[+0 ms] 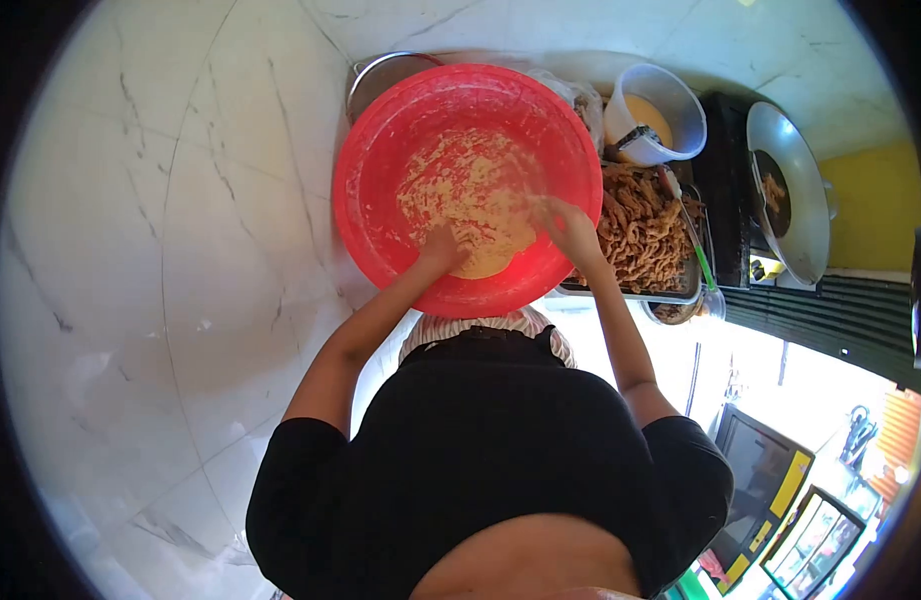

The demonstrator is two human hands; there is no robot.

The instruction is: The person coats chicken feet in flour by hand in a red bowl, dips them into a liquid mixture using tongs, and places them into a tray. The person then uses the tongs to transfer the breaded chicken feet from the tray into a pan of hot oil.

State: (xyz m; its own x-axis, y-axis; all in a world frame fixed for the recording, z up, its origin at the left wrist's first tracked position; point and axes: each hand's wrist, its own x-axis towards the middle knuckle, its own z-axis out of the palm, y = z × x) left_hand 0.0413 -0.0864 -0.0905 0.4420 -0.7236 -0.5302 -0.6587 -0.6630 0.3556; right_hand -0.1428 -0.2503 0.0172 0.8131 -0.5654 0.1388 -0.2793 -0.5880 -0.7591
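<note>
A wide red plastic basin (366, 190) stands in front of me, with a pale yellow, floury mixture (471, 190) in it, loose and clumpy. My left hand (445, 250) rests at the near edge of this mixture, its fingers apart and partly coated or sunk in it. Over the right side of the basin is my right hand (563, 224), fingers bent downward and smeared by motion. Whether it holds any of the mixture I cannot make out.
Right of the basin, a metal tray holds a heap of brown fried strips (641, 235), with green-handled tongs (703, 262) across it. Behind are a clear bucket (681, 115) of yellowish liquid and a plastic bag (581, 98). A large wok (806, 215) with dark oil stands farther right.
</note>
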